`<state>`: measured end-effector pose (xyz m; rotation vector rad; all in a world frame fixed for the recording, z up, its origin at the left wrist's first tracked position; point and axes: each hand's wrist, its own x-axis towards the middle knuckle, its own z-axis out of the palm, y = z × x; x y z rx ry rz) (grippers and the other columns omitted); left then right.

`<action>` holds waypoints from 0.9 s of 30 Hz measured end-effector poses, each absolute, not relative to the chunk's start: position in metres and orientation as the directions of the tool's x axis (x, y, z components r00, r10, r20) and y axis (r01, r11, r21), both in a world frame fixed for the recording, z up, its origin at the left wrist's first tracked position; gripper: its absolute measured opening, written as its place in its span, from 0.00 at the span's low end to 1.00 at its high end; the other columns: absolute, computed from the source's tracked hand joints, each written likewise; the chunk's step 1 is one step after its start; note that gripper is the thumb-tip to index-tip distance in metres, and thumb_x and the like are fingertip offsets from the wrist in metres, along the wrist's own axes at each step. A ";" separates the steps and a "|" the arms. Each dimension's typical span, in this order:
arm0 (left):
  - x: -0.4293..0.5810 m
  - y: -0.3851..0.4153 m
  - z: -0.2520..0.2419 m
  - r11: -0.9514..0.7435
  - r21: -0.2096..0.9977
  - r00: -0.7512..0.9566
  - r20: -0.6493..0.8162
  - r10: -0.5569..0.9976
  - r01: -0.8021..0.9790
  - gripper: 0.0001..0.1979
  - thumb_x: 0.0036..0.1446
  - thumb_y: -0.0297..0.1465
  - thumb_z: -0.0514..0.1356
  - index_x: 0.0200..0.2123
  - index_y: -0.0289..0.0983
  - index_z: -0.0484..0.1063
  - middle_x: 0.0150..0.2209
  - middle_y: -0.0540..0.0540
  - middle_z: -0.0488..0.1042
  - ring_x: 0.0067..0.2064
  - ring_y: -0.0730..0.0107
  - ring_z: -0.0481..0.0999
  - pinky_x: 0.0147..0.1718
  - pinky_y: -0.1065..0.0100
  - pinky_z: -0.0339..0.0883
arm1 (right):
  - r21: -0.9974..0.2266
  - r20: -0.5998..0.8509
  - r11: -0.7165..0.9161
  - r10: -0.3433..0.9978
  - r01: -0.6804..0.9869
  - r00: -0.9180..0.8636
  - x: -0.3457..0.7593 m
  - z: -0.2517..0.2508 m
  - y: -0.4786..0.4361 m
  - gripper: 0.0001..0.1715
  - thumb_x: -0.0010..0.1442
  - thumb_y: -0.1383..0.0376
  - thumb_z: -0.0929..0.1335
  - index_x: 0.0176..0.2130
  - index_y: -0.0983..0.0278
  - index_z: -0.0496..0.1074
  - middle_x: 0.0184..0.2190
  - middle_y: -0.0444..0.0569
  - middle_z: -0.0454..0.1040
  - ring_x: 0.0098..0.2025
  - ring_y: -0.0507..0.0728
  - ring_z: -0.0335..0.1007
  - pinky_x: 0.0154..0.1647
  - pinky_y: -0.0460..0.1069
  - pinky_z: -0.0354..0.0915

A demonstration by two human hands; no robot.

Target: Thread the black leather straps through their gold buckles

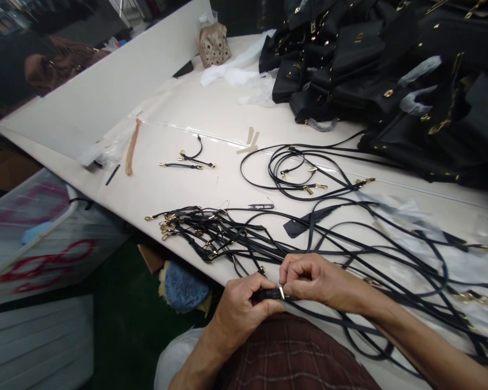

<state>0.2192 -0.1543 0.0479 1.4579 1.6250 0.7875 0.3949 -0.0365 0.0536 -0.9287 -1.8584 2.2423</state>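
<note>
At the table's near edge, my left hand [242, 309] is closed round a black strap [265, 295] with a light metal buckle [282, 293] at its end. My right hand [309, 277] pinches the strap just beside the buckle, its thumb and forefinger pressed together. Both hands nearly touch. Beyond them a tangled pile of thin black straps [215, 233] with gold clasps lies on the white table [166, 189]. More long straps [301, 184] lie coiled further back and run off to the right.
Black handbags [350, 59] are heaped at the back right. Small thread snips [261, 206] lie mid-table near a black strip [309, 221]. Short straps [183, 165] and a tan strip [133, 147] are at left. White bins [36, 233] stand beside the table.
</note>
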 end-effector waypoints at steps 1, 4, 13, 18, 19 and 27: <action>0.219 -0.154 0.049 0.144 0.853 -0.019 -0.156 0.988 0.501 0.06 0.50 0.31 0.69 0.32 0.37 0.77 0.27 0.49 0.79 0.27 0.70 0.76 0.29 0.73 0.66 | -0.917 -0.391 -0.265 0.443 0.299 -0.807 0.394 0.051 -0.040 0.14 0.53 0.66 0.70 0.19 0.65 0.68 0.32 0.46 0.71 0.30 0.52 0.63 0.30 0.46 0.57; 0.218 -0.152 0.053 0.163 0.846 -0.027 -0.173 0.985 0.508 0.05 0.50 0.29 0.68 0.32 0.37 0.77 0.27 0.50 0.79 0.28 0.71 0.76 0.30 0.73 0.66 | -0.918 -0.382 -0.294 0.470 0.267 -0.796 0.393 0.042 -0.050 0.15 0.55 0.62 0.70 0.20 0.65 0.69 0.33 0.46 0.70 0.31 0.52 0.63 0.32 0.47 0.58; 0.216 -0.154 0.056 0.372 0.890 -0.078 -0.365 0.928 0.263 0.06 0.52 0.27 0.64 0.35 0.37 0.71 0.29 0.50 0.77 0.30 0.70 0.76 0.30 0.73 0.66 | -0.926 -0.368 -0.272 0.485 0.263 -0.793 0.401 0.049 -0.045 0.16 0.57 0.55 0.72 0.26 0.64 0.75 0.42 0.49 0.72 0.43 0.58 0.68 0.46 0.51 0.60; 0.221 -0.158 0.055 0.191 0.863 -0.052 -0.188 0.981 0.468 0.05 0.54 0.27 0.64 0.35 0.38 0.73 0.31 0.50 0.77 0.32 0.71 0.76 0.33 0.73 0.66 | -0.943 -0.332 -0.206 0.512 0.263 -0.792 0.399 0.052 -0.051 0.17 0.58 0.55 0.70 0.25 0.63 0.74 0.41 0.49 0.72 0.44 0.59 0.68 0.49 0.53 0.60; 0.222 -0.159 0.054 0.171 0.857 -0.036 -0.176 0.984 0.487 0.05 0.54 0.27 0.63 0.36 0.38 0.73 0.31 0.50 0.77 0.32 0.71 0.76 0.33 0.73 0.66 | -0.942 -0.334 -0.209 0.520 0.262 -0.786 0.398 0.051 -0.053 0.17 0.58 0.55 0.70 0.24 0.63 0.73 0.41 0.49 0.72 0.43 0.59 0.68 0.48 0.53 0.61; 0.221 -0.160 0.055 0.343 0.880 -0.050 -0.347 0.937 0.329 0.04 0.51 0.28 0.66 0.32 0.37 0.76 0.28 0.50 0.77 0.29 0.71 0.75 0.29 0.74 0.65 | -0.905 -0.381 -0.351 0.426 0.238 -0.820 0.402 0.049 -0.054 0.17 0.57 0.56 0.71 0.24 0.64 0.69 0.41 0.48 0.70 0.41 0.57 0.66 0.45 0.51 0.60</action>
